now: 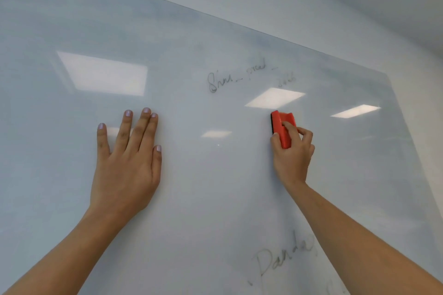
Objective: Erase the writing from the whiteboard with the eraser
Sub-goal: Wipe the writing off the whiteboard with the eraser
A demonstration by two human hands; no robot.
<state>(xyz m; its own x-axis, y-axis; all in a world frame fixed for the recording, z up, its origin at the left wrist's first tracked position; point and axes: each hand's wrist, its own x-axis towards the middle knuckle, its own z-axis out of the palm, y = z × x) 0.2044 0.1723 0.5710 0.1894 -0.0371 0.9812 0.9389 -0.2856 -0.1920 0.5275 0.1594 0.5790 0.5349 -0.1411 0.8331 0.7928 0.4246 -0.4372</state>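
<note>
Our left hand point(124, 165) flat on whiteboard point(72, 31), fingers straight. Our right hand point(293, 151) grips red eraser point(282, 128) against board. Faint writing point(237, 76) above eraser; more writing point(285, 256) lower right.

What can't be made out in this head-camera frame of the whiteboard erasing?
Upper writing: head view, faint and smeared, words illegible.
Lower writing: head view, right end reaches the right forearm, which may hide more; bottom cut by the frame edge.
Eraser: head view, pad faces the whiteboard and the right hand covers its lower end, so contact is uncertain.
Whiteboard: head view, left and bottom edges lie outside the frame.
</note>
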